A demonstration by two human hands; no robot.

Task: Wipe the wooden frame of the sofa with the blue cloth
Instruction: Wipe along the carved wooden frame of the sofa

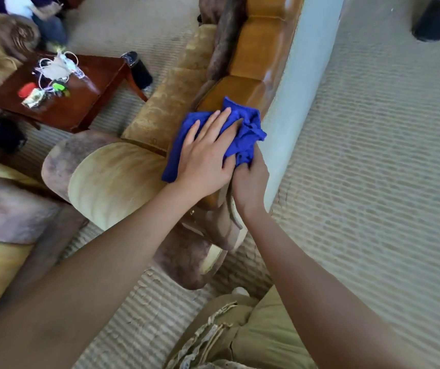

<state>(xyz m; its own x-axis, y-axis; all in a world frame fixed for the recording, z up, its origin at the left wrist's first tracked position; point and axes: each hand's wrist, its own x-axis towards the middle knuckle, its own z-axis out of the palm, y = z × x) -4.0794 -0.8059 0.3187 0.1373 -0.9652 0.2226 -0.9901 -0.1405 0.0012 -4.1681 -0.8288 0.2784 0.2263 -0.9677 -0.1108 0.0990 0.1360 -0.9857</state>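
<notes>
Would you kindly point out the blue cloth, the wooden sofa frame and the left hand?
blue cloth (248, 123): head view, bunched right part.
wooden sofa frame (250, 89): head view, glossy top rail beyond the cloth.
left hand (208, 153): head view, back of the hand.

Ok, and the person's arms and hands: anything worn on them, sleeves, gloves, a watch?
Nothing shows on either. The left hand and right hand are bare, with no gloves, rings or watch in view. Both forearms are bare as far as the picture's edge, with no sleeve visible. Below them, olive-tan trousers with a frayed edge show.

Blue cloth (242, 129), amber-brown wooden frame (256, 49), beige ribbed carpet (373, 155), perhaps floral mustard cushions (171, 102).
</notes>
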